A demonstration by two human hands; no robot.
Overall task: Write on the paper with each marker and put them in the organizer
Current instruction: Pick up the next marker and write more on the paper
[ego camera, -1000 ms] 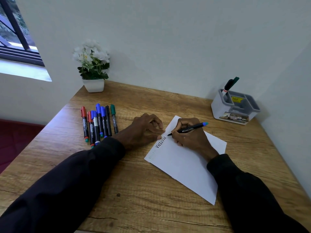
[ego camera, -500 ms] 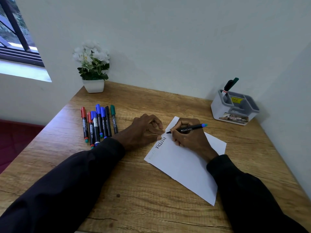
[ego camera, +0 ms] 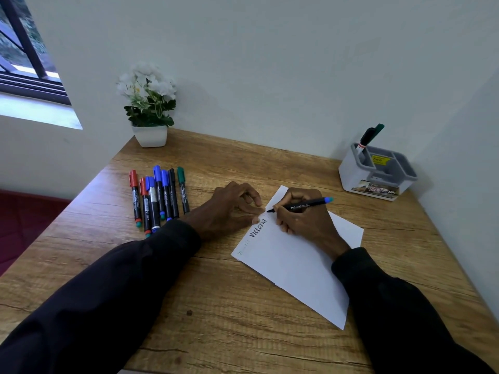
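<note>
A row of capped markers [ego camera: 159, 198] lies at the left; they look light, stiff and smooth, best pinched mid-barrel. The left hand [ego camera: 232, 209], fingers loosely bent, presses its fingertips on the edge of the thin, slide-prone paper [ego camera: 294, 265]. The right hand [ego camera: 302, 222] pinches the blue-ended Faber-Castell marker [ego camera: 305, 205] near its nib, which is on the sheet, well short of the grey organizer [ego camera: 378, 174].

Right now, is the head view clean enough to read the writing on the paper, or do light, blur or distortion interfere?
Head view: soft daylight from the window, whose sill is blown out; no glare on the paper; the dark word by the marker tip reads sharply, the pale one near the corner does not; the wide lens skews the desk edges.
</note>
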